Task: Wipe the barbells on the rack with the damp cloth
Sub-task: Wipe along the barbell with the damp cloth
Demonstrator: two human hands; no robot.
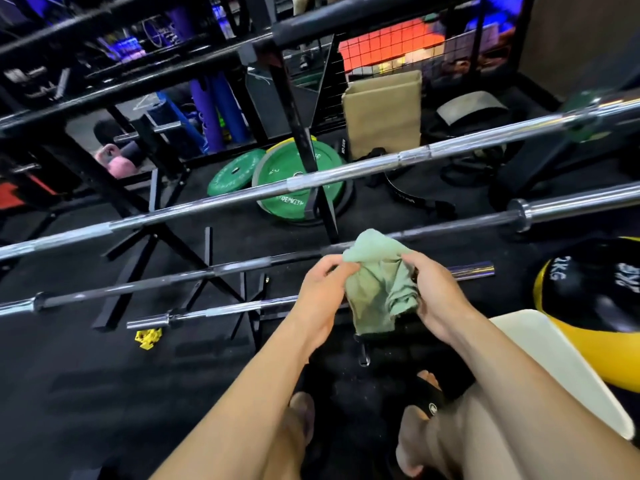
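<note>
Left fingers (337,268): curled, pinching the upper left edge of the cloth (381,285).
Right fingers (412,263): curled over the cloth's right side, gripping its folds.
Left hand (320,292): left of the cloth, back toward the camera.
Right hand (438,296): right of the cloth, thumb side toward the cloth.
Cloth: pale green, crumpled, held between both hands in front of the bars; its top overlaps the dark bar (242,265) in view, contact cannot be told.
Bars: four lie across the rack (207,258) at a slant; a chrome bar (311,181) farthest, the dark bar below it, a short bar (214,310) nearest, passing behind the left wrist.
Plates (294,171): green, leaning against a black upright behind the bars.
Ball (595,299): black and yellow, at right, near the right forearm.
Clip (149,337): yellow, on the floor under the short bar's left end.
Feet: in dark sandals, at the bottom.
</note>
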